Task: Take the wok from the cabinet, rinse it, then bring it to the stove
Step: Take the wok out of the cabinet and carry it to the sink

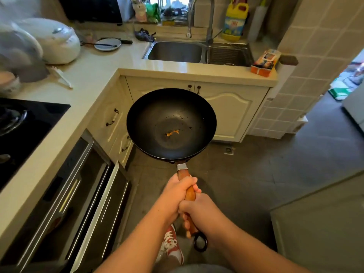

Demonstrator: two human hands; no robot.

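Above the floor, before the sink cabinet, the wok [171,123] is held level in mid-air, bowl up. Its long axis runs from the bowl back along the wooden handle [190,193] toward the person, so the bowl lies straight ahead of both grips. Left hand [177,191] is clamped on the handle nearer the bowl; right hand [199,210] is clamped behind it, near the hanging ring. Inside the wok: a small orange residue at the bottom and scattered droplets. Sink [175,51] lies ahead on the tabletop, its left basin apparently empty, faucet [209,18] above. Stove [27,123] lies left. Judgement: rinsing appears the step in hand; carry forward.
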